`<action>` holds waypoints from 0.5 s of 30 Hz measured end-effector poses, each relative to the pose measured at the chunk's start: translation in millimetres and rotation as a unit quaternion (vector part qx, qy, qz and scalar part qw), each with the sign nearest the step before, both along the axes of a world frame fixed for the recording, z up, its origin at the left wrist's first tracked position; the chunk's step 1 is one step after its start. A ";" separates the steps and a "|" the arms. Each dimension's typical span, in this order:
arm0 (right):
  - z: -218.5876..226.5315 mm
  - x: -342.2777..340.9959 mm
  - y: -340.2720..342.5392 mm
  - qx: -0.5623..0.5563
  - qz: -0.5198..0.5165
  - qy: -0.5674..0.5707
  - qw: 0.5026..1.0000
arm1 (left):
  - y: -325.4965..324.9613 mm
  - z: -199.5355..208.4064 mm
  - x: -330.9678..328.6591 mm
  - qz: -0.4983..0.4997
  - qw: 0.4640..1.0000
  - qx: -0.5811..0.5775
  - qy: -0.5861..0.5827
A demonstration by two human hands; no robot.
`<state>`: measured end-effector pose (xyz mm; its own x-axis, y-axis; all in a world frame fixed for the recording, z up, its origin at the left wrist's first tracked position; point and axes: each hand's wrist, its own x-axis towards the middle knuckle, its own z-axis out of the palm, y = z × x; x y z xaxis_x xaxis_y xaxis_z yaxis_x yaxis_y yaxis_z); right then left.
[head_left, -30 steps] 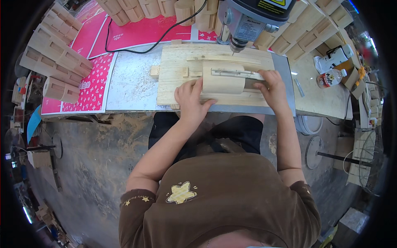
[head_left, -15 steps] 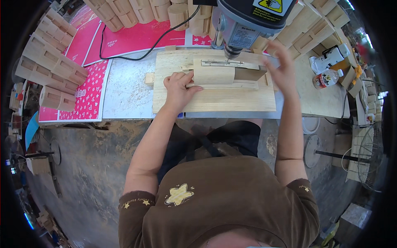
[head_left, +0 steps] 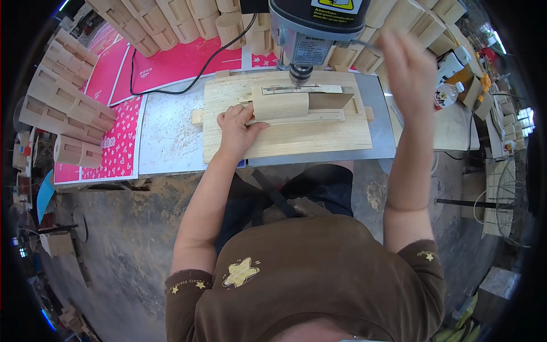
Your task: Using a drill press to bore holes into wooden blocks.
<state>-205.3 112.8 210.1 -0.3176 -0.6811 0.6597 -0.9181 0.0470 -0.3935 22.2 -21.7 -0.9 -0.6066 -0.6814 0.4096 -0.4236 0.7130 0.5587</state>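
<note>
A pale wooden block (head_left: 279, 105) with a rounded front lies on a flat wooden board (head_left: 285, 137) under the drill press (head_left: 316, 43). My left hand (head_left: 236, 126) grips the block's left end, thumb along the front and fingers curled at the side. Directly over a narrow slotted strip (head_left: 302, 89) on the block's top is the drill chuck (head_left: 300, 74); whether the bit touches the wood is hard to see. Raised at the right of the machine, my right hand (head_left: 407, 65) is closed at the end of the drill press lever (head_left: 364, 44), its fingers blurred.
Stacks of slotted wooden cylinders (head_left: 71, 97) stand at the left, with more wooden pieces (head_left: 176, 23) along the back. A black cable (head_left: 213, 57) crosses the pink sheet (head_left: 188, 60). On the right are a bottle (head_left: 447, 96) and a fan (head_left: 510, 191).
My right hand has risen from beside the block's right end to the drill press lever. My left hand keeps its hold on the block. The whole view has shifted slightly.
</note>
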 end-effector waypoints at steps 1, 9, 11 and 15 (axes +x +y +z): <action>-17.7 12.1 10.7 -0.041 0.017 -0.012 0.999 | -0.6 -0.2 -2.0 -0.004 1.000 0.000 0.004; -122.7 5.0 -3.7 -0.193 0.043 -0.009 0.980 | -1.4 0.7 -15.7 -0.019 1.000 -0.008 0.007; -118.0 0.0 0.5 -0.178 0.034 0.020 0.983 | -1.1 -1.9 -15.5 -0.018 1.000 -0.013 0.003; -39.1 1.8 3.2 -0.150 0.029 0.024 0.988 | 1.6 0.7 -6.3 0.002 1.000 -0.030 -0.005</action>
<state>-203.5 115.9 171.0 -0.2473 -0.4686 0.8481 -0.9341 -0.1174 -0.3373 16.0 -20.1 -0.2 -0.6075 -0.6588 0.4437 -0.4317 0.7427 0.5119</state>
